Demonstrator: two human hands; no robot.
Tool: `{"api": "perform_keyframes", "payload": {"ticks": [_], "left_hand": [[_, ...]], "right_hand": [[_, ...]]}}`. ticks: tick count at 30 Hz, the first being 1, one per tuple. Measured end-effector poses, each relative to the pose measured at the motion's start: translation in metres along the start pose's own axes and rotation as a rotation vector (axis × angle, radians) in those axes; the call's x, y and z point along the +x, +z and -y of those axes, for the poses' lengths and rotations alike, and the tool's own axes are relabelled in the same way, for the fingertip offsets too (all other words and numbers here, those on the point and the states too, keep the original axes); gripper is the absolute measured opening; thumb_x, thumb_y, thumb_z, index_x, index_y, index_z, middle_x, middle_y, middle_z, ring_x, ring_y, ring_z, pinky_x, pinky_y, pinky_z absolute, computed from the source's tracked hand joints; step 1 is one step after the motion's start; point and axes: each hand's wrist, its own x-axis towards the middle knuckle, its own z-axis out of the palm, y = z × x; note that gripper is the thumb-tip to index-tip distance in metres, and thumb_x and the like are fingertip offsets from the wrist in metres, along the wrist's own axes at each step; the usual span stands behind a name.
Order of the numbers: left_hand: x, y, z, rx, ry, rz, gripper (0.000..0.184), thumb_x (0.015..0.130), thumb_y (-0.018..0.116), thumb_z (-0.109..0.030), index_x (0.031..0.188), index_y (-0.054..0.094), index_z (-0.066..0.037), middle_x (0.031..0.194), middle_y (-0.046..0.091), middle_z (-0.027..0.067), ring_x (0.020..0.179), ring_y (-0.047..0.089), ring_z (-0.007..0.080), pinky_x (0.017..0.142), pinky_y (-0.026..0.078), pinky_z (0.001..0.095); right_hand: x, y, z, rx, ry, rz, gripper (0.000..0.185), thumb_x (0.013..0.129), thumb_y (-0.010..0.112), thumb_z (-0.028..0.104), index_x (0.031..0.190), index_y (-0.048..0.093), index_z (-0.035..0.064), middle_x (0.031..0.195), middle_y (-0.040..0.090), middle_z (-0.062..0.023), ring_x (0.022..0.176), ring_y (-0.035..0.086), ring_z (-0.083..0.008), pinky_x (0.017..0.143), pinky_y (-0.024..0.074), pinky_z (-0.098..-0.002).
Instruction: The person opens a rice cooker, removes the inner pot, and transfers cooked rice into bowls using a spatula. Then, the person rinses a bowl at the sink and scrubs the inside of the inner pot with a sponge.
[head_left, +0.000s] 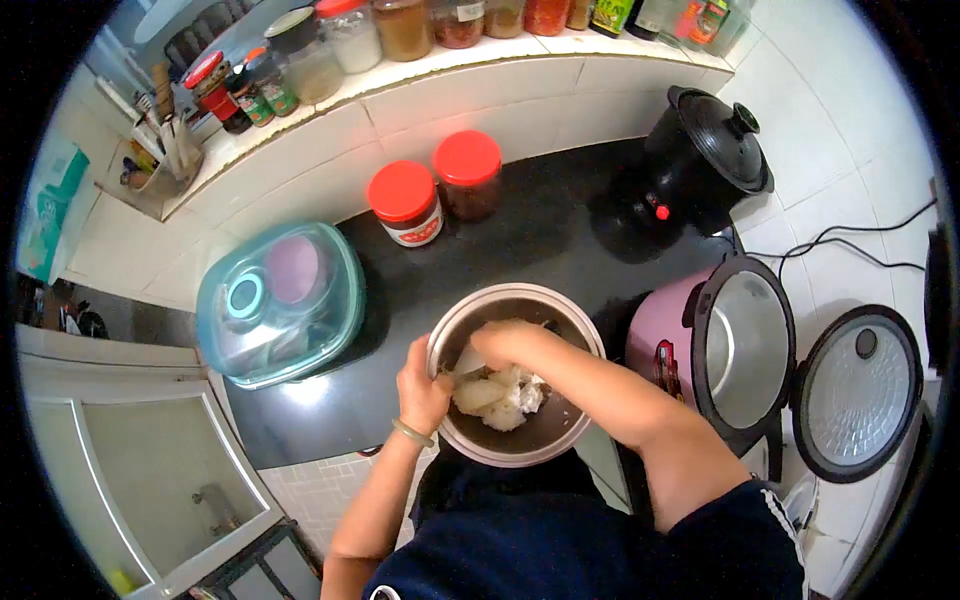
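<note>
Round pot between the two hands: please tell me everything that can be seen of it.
The round, deep pot looks metallic, with a pale pinkish rim and a smooth brownish-grey inside. It is uncovered, with its mouth upward, at the near edge of the glossy black counter. White, clumpy food lies inside, and small bits cling to the wall. The left hand grips its rim; the right hand reaches inside. Its base is hidden.

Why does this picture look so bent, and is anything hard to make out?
Head view: black rounded corners and a bowed shelf, probably a very wide lens. Head view: white glare on the dark counter near the blue-green box; the black pot's base nearly melts into that counter.
</note>
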Motion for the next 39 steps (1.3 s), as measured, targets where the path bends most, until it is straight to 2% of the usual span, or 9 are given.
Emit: {"api": "perform_keyframes", "payload": {"ticks": [2,6,9,12,17,22,28,38,39], "left_hand": [[0.004,-0.004,0.001,0.002,0.023,0.016,0.050,0.066,0.052,0.002,0.116,0.047,-0.001,0.096,0.059,0.0247,0.091,0.059,0.0368,0.080,0.046,0.0374],[0.014,-0.005,0.015,-0.221,-0.038,0.157,0.040,0.075,0.057,-0.005,0.114,0.051,-0.001,0.100,0.061,0.0149,0.092,0.059,0.0223,0.081,0.045,0.0319],[-0.002,-0.009,-0.003,-0.678,-0.325,-0.015,0.028,0.088,0.054,-0.013,0.113,0.052,0.000,0.108,0.055,0.0069,0.096,0.051,0.0140,0.084,0.042,0.0264],[-0.016,0.001,-0.005,-0.586,-0.308,0.032,0.028,0.084,0.054,-0.005,0.111,0.052,0.000,0.108,0.055,0.0059,0.097,0.051,0.0132,0.085,0.042,0.0263],[-0.005,-0.005,-0.004,-0.057,-0.086,0.021,0.049,0.063,0.049,0.006,0.111,0.051,-0.001,0.093,0.060,0.0226,0.088,0.059,0.0340,0.078,0.045,0.0348],[0.018,-0.012,-0.004,0.021,-0.029,0.056,0.047,0.066,0.053,0.002,0.112,0.051,-0.001,0.099,0.059,0.0234,0.093,0.059,0.0349,0.080,0.046,0.0363],[-0.020,-0.006,0.017,-0.177,-0.137,-0.153,0.055,0.074,0.063,-0.010,0.124,0.042,-0.002,0.120,0.051,0.0210,0.109,0.052,0.0313,0.094,0.040,0.0348],[-0.014,-0.003,0.005,-0.041,-0.081,-0.160,0.049,0.065,0.048,0.010,0.112,0.045,-0.001,0.094,0.058,0.0249,0.090,0.057,0.0416,0.076,0.046,0.0406],[-0.012,-0.006,0.004,-0.043,-0.087,-0.164,0.049,0.065,0.048,0.010,0.112,0.045,-0.001,0.094,0.058,0.0249,0.090,0.057,0.0416,0.076,0.046,0.0406]], "right_hand": [[0.003,0.015,-0.005,-0.007,0.001,-0.003,0.025,0.074,0.062,0.011,0.097,0.065,0.0013,0.098,0.063,-0.0191,0.092,0.061,-0.0324,0.076,0.0492,-0.0394],[-0.029,0.005,-0.009,0.065,0.003,-0.099,0.024,0.077,0.062,0.015,0.098,0.063,0.0038,0.097,0.063,-0.0181,0.093,0.060,-0.0331,0.079,0.0477,-0.0411],[-0.062,-0.021,0.008,0.139,-0.138,-0.357,0.017,0.073,0.059,0.008,0.087,0.065,0.0014,0.086,0.064,-0.0182,0.085,0.063,-0.0336,0.074,0.0497,-0.0428],[-0.042,-0.014,0.021,0.053,-0.164,-0.310,0.020,0.077,0.056,0.009,0.094,0.064,0.0028,0.093,0.064,-0.0166,0.090,0.061,-0.0327,0.076,0.0490,-0.0415],[-0.003,0.011,0.028,-0.112,-0.183,-0.279,0.024,0.077,0.050,0.010,0.092,0.066,0.0007,0.095,0.064,-0.0173,0.089,0.063,-0.0308,0.078,0.0494,-0.0398],[-0.031,-0.003,0.007,0.121,0.052,0.020,0.028,0.081,0.049,0.013,0.102,0.061,-0.0005,0.103,0.061,-0.0196,0.099,0.057,-0.0334,0.085,0.0448,-0.0405],[-0.028,-0.004,-0.009,-0.121,0.216,-0.236,0.022,0.076,0.057,0.012,0.094,0.067,0.0036,0.100,0.063,-0.0161,0.093,0.062,-0.0292,0.074,0.0510,-0.0385],[0.035,-0.008,0.044,-0.347,-0.013,0.071,0.029,0.080,0.053,0.024,0.100,0.066,0.0082,0.105,0.064,-0.0114,0.098,0.060,-0.0267,0.081,0.0484,-0.0368],[0.034,0.004,0.053,-0.374,0.012,0.088,0.029,0.074,0.065,0.022,0.099,0.067,0.0089,0.106,0.064,-0.0080,0.098,0.061,-0.0252,0.079,0.0499,-0.0404]]}}
